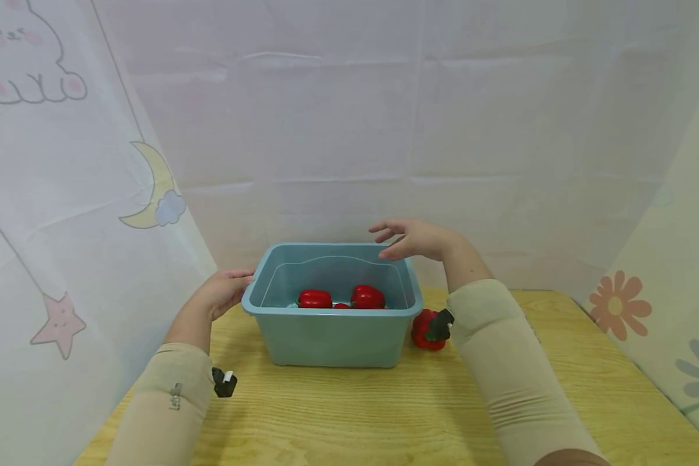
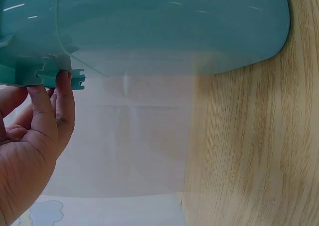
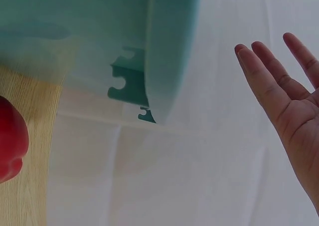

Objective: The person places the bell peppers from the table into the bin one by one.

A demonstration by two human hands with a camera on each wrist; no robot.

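left hand (image 1: 224,292): parked at the left end of the teal rectangular plastic tub (image 1: 333,336), fingers (image 2: 64,99) pretty much straight and touching the underside of the rim lip. Not really wrapped around it from what I can see.

right hand (image 1: 413,238): hovering over the tub's back right corner, fingers (image 3: 266,84) loosely spread out, holding nothing and not touching the rim.

tub: sits on the light wooden table (image 1: 349,414), toward the back, roughly in the middle between both arms.

inside the tub: two glossy red bell peppers (image 1: 315,299) (image 1: 367,296) side by side on the bottom, plus a sliver of red between them that I can't make out.

outside the tub: another red bell pepper (image 1: 426,330) on the table just beside the tub's right wall, partly hidden behind the black wrist camera mount (image 1: 441,323).

backdrop: white cloth (image 1: 384,129) with cartoon prints, moon and cloud (image 1: 154,191) on the left, flowers (image 1: 620,304) on the right.
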